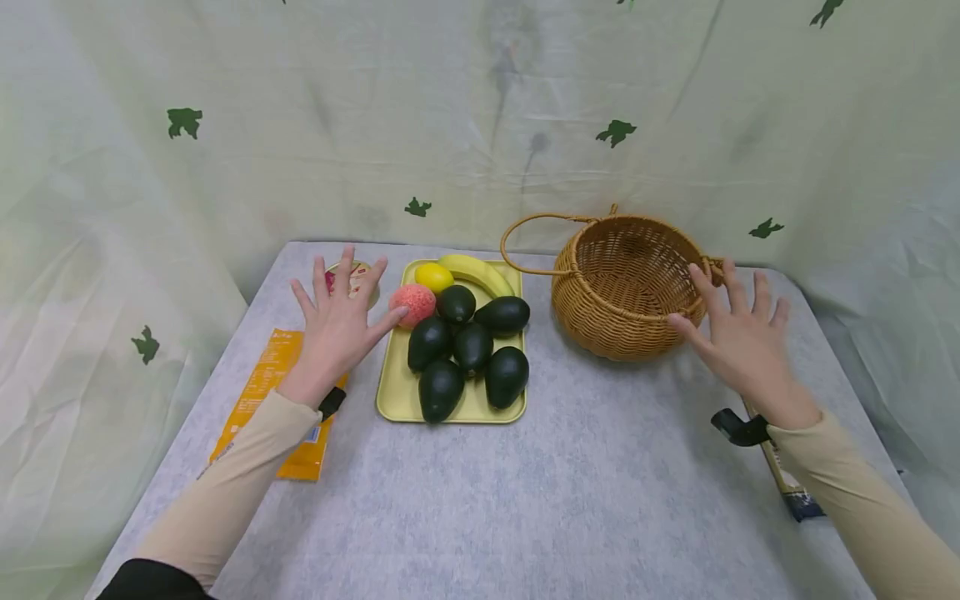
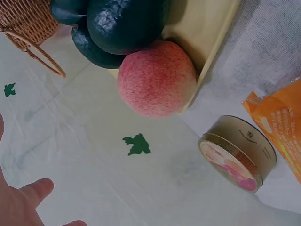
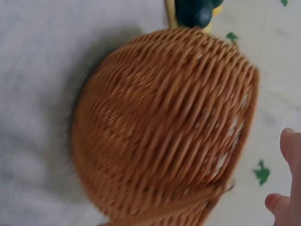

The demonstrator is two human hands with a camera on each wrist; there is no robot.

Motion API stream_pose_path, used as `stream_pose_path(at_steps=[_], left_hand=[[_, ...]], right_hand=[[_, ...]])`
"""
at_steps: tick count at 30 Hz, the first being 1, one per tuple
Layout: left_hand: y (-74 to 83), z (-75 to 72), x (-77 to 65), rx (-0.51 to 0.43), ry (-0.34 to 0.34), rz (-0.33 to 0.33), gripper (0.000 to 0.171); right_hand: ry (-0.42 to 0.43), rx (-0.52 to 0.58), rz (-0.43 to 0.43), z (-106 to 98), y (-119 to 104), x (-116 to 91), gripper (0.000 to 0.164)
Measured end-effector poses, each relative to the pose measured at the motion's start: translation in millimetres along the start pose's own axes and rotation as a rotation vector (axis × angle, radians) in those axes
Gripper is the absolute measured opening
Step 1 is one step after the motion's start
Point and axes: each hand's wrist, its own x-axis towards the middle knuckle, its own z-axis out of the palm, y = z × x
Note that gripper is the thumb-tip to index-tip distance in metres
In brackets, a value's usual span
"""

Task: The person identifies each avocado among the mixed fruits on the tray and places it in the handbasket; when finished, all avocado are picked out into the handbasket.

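Spread wide, my left hand [image 1: 333,333] hovers at the left of a yellow tray [image 1: 393,392], its thumb near a pink peach [image 1: 412,305]. On that tray lie several dark green avocados [image 1: 441,390], a lemon [image 1: 433,277] and a banana [image 1: 477,273]. A round tin [image 2: 237,153] with a fruit picture stands behind the left fingers. My right hand [image 1: 750,354], fingers also spread, is in front of the right side of a wicker basket [image 1: 615,325]; whether it touches the rim I cannot tell. The basket stands upright with nothing seen inside.
An orange packet [image 1: 262,375] lies under the left forearm. Another packet [image 1: 801,504] with a dark end is partly hidden by the right forearm. The basket's handle [image 1: 525,221] sticks out toward the tray. A pale curtain [image 1: 450,125] with green leaf shapes hangs behind the table.
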Motion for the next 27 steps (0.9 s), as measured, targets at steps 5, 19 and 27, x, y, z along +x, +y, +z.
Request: stream_pose_path(at_steps=[5, 19, 27], left_hand=[[3.5, -0.7, -4.3, -0.028, 0.012, 0.010, 0.074], [8.2, 12.9, -24.6, -0.396, -0.076, 0.051, 0.075], [-15.2, 38.4, -36.1, -0.678, -0.297, -0.022, 0.077]], right_hand=[[0.017, 0.056, -0.061, -2, -25, 3, 0.076], [0.001, 0.326, -0.433, 17, -105, 11, 0.075], [-0.146, 0.710, -0.509, 54, -130, 10, 0.075]])
